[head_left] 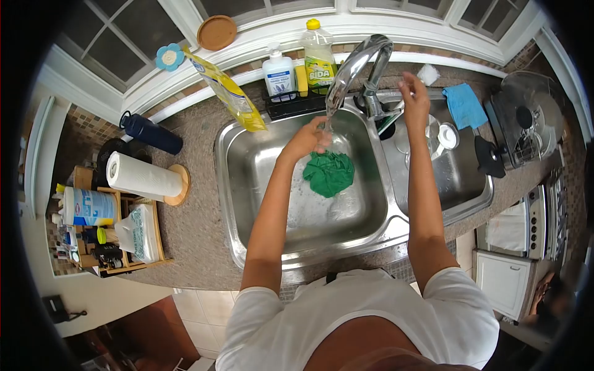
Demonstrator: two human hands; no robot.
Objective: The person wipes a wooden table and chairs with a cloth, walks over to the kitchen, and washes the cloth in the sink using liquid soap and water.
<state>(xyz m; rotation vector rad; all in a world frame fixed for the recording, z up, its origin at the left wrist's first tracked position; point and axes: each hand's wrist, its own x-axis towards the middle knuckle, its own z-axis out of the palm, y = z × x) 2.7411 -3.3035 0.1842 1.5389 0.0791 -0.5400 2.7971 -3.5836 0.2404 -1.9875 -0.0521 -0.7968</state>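
Note:
My left hand (pixel 307 138) is under the spout of the chrome faucet (pixel 350 70), where water runs over its fingers. Its fingers are apart and hold nothing. Just below it, a crumpled green cloth (pixel 330 175) lies wet on the floor of the large steel sink basin (pixel 260 204). My right hand (pixel 416 98) is raised to the right of the faucet's base, above the smaller basin (pixel 427 201). Its fingers are spread and nothing shows in them. Beneath my right forearm, a clear item with a white lid (pixel 447 137) sits in the smaller basin, partly hidden.
Behind the sink stand a hand soap bottle (pixel 279 74), a yellow sponge (pixel 301 80), dish liquid (pixel 318 59) and a yellow pouch (pixel 229 93). A paper towel roll (pixel 145 176) and a dark bottle (pixel 151 133) are left. A blue cloth (pixel 464 105) and dish rack (pixel 529 123) are right.

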